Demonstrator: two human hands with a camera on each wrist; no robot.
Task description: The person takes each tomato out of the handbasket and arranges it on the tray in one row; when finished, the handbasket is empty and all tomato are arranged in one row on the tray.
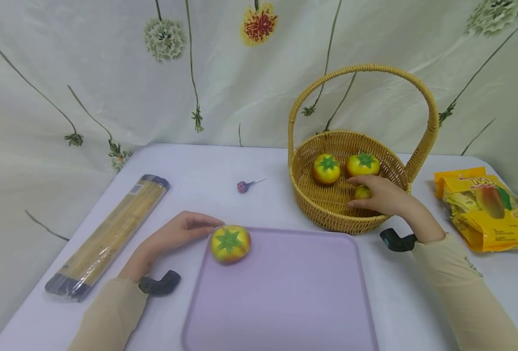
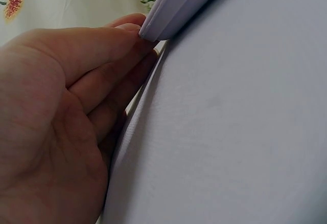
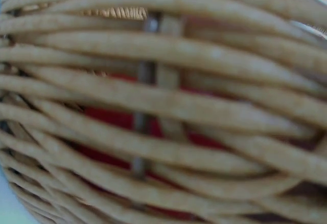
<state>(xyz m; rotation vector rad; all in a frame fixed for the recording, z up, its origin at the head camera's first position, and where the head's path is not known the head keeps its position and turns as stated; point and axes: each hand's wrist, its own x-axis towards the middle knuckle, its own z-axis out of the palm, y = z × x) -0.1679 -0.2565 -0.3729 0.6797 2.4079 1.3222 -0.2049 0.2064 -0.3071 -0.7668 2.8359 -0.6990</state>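
The right hand (image 1: 384,195) has its fingers curled round a round yellow fruit (image 1: 363,192); the left hand (image 1: 182,231) pinches a corner of the flat lilac rectangular tray (image 1: 285,292).
We see that held fruit inside the tan woven basket (image 1: 329,220), just beyond the tray's far right corner; a loose hold on its smooth-looking skin could, we judge, let it slip or bump the rim, while a tug by the left fingers could roll the yellow-red fruit with a green star-shaped leaf (image 1: 230,243) on the tray's far left corner. Well to the tray's right, on the yellow plastic bag (image 1: 500,229), we make out what may be "100" above a mango picture; its finer print is too small for us, as is any writing on the clear-wrapped bundle of tan sticks (image 1: 109,234) left of the tray.
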